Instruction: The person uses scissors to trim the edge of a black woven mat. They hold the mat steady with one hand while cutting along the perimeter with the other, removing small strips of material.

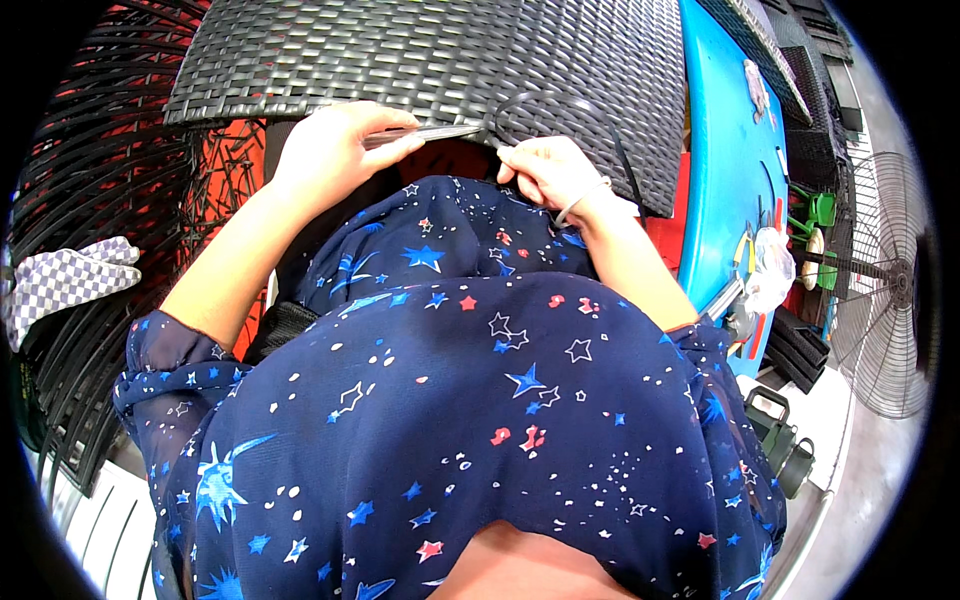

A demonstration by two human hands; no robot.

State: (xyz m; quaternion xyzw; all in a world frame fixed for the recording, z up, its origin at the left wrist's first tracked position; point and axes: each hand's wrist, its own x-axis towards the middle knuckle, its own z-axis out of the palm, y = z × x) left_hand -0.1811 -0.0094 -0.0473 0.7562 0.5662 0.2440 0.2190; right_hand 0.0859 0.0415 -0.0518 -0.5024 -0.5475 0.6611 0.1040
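A dark panel of woven flat plastic strips point(420, 60) lies in front of me, its near edge close to my lap. At that edge, my left hand point(330, 150) grips a slim, pointed metal tool point(447, 131) between thumb and fingers. Its tip points right, against the weave; its handle is mostly hidden in the hand. My right hand point(545, 172) is closed in a pinch just right of the tip, at the end of a loose black strip point(575, 98). That strip loops up over the panel. A pale band circles my right wrist.
On the right stands a blue table point(705, 110) with a clear plastic bag point(768, 268) and hand tools. Beyond it is a large fan point(895, 285). Long black strips point(110, 130) hang at the left, near a checkered glove point(75, 280). Cut strip scraps point(235, 175) lie on red.
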